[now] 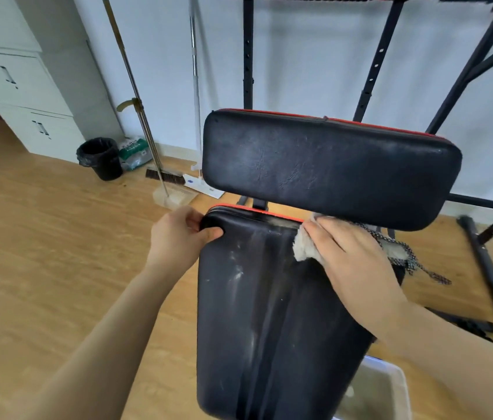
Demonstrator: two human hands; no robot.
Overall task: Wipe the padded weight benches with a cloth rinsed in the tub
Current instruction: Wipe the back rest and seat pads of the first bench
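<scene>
Hands: we counted two, both bare, both reaching forward onto the near pad (269, 322).
Left hand (178, 237): it gripped the near pad's far left corner, thumb laid on the top face and fingers curled over the edge. Its forearm ran up from the lower left.
Right hand (353, 263): it lay palm down, fingers straight and close together, pressing the cloth (304, 248) onto the pad's far right part. Its forearm came in from the lower right.
Cloth: we saw one, pale and fluffy, bunched under the right fingers and showing at their left. A dark speckled fringe trailed off to the right of the hand; we could not tell whether it was part of the cloth.
Pads: we counted two, black with red trim. The near pad ran lengthwise away from us, with pale streaks on its left half. The far pad (330, 165) sat crosswise and tilted up just beyond it, its lower edge above the cloth's far end.
Tub (390, 389): one, pale, on the floor (42, 237) at the lower right, partly hidden by the near pad.
Rack (247, 56): one black frame with several uprights, behind the far pad.
By the wall: one black bin (101, 159), one bag (134, 153) just beside it, one broom (165, 176), one dustpan (177, 196), one mop (196, 95).
Cabinet (27, 86): one, white, at the far left.
</scene>
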